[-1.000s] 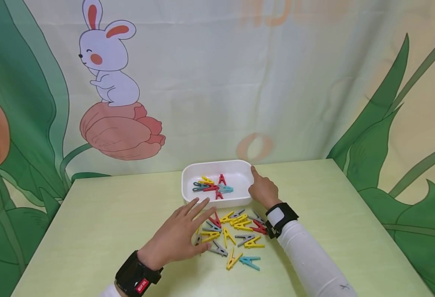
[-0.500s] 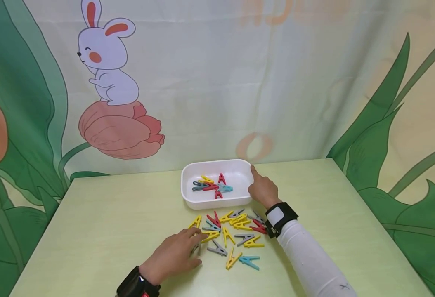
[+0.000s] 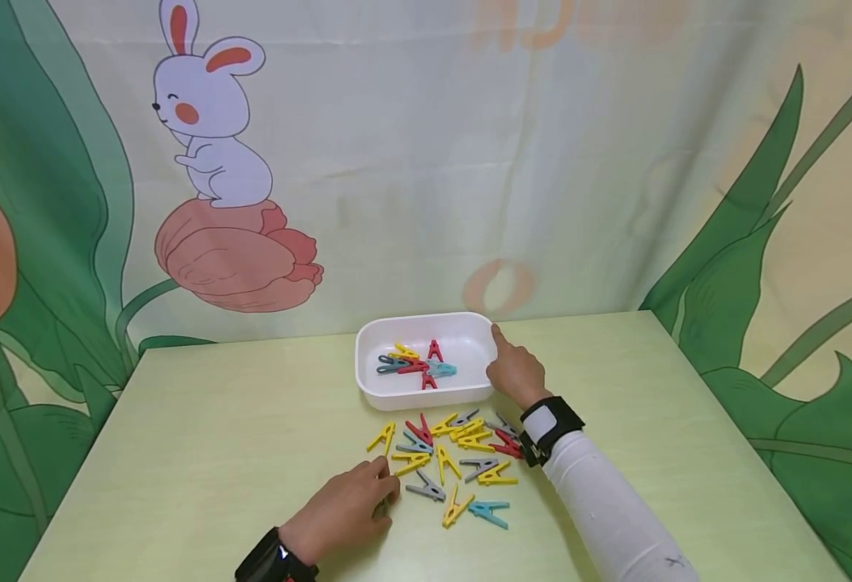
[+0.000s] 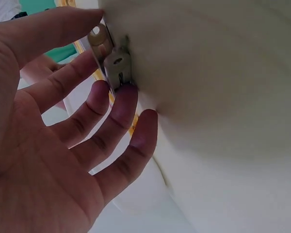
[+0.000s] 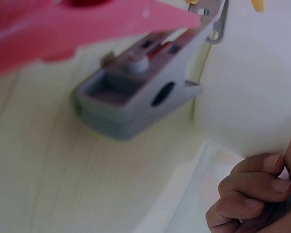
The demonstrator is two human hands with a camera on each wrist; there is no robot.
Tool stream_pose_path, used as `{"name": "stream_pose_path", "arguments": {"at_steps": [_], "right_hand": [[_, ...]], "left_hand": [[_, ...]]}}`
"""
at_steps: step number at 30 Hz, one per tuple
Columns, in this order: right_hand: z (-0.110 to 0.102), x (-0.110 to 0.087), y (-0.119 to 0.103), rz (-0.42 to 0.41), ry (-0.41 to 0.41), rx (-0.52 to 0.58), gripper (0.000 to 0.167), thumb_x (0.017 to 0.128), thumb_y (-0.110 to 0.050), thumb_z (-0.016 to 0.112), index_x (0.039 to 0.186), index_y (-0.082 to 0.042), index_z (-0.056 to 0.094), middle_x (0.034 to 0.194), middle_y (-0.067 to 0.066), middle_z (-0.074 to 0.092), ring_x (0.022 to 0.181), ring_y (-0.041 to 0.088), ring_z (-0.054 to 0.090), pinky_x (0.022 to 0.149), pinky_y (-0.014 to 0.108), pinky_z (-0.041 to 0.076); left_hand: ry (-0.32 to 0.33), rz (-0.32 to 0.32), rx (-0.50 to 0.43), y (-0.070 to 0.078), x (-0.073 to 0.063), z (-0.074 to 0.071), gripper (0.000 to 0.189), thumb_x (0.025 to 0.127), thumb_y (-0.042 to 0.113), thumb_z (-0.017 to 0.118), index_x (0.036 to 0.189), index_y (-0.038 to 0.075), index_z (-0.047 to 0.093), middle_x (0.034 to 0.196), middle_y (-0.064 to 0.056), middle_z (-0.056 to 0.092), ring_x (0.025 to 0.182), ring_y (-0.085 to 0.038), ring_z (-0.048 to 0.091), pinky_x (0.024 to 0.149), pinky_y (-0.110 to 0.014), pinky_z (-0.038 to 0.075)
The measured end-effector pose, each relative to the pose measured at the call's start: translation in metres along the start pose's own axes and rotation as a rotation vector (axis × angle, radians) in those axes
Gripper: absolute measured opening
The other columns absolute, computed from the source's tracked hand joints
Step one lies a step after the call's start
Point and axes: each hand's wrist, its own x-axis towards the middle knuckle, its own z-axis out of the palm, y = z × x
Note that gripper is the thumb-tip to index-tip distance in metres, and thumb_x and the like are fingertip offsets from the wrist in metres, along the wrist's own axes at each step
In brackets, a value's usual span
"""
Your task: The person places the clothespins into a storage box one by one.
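Picking up a gray clothespin [image 4: 117, 69] in front of the white tray [image 3: 433, 399] seems underway: left hand [image 3: 344, 508] curving around it, pinch unclear, lift likely next, right hand [image 3: 518, 372] gripping the tray.

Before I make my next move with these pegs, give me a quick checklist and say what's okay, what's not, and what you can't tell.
1. Box flat on the table: ok.
2. Right hand touching the box: ok, at its right end.
3. Left hand at a peg: ok, fingertips close around a gray peg.
4. Gray peg firmly pinched: cannot tell; the wrist view does not settle it.
5. Pegs in the box lying below the rim: ok.
6. All pegs inside the box: not ok, many loose pegs lie on the table in front of it.
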Motion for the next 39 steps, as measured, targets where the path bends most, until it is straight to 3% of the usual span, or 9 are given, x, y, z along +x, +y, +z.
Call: {"name": "stream_pose_path", "arguments": {"at_steps": [12, 17, 23, 39], "right_hand": [[0.001, -0.001, 0.0, -0.01, 0.011, 0.002, 0.074, 0.091, -0.015, 0.055, 0.158, -0.019, 0.024, 0.076, 0.013, 0.062, 0.06, 0.023, 0.055, 0.049, 0.03, 0.036], [0.001, -0.001, 0.0, -0.007, 0.019, -0.005, 0.074, 0.09, -0.014, 0.054, 0.158, -0.02, 0.024, 0.071, 0.012, 0.06, 0.057, 0.022, 0.053, 0.047, 0.03, 0.035], [0.001, 0.0, -0.001, -0.003, 0.01, 0.003, 0.074, 0.09, -0.015, 0.055, 0.158, -0.019, 0.023, 0.07, 0.011, 0.059, 0.057, 0.021, 0.053, 0.047, 0.029, 0.035], [-0.001, -0.001, -0.002, 0.026, -0.019, 0.02, 0.076, 0.091, -0.015, 0.055, 0.158, -0.02, 0.021, 0.072, 0.012, 0.06, 0.058, 0.022, 0.054, 0.048, 0.03, 0.036]], "left_hand": [[-0.05, -0.015, -0.045, 0.004, 0.0, 0.001, 0.015, 0.084, 0.025, 0.075, 0.093, 0.021, 0.064, 0.086, 0.008, 0.045, 0.074, -0.009, 0.042, 0.066, -0.024, 0.037], [-0.025, 0.013, -0.032, 0.003, -0.002, 0.001, 0.016, 0.083, 0.027, 0.076, 0.092, 0.021, 0.064, 0.084, 0.009, 0.046, 0.074, -0.008, 0.042, 0.065, -0.023, 0.037], [-0.007, -0.003, -0.029, 0.003, 0.0, -0.003, 0.016, 0.083, 0.028, 0.076, 0.094, 0.022, 0.066, 0.086, 0.01, 0.048, 0.075, -0.008, 0.043, 0.066, -0.024, 0.039], [0.144, 0.072, 0.031, 0.001, -0.003, -0.016, 0.014, 0.085, 0.026, 0.075, 0.095, 0.019, 0.067, 0.09, 0.009, 0.051, 0.08, -0.007, 0.045, 0.07, -0.024, 0.044]]}}
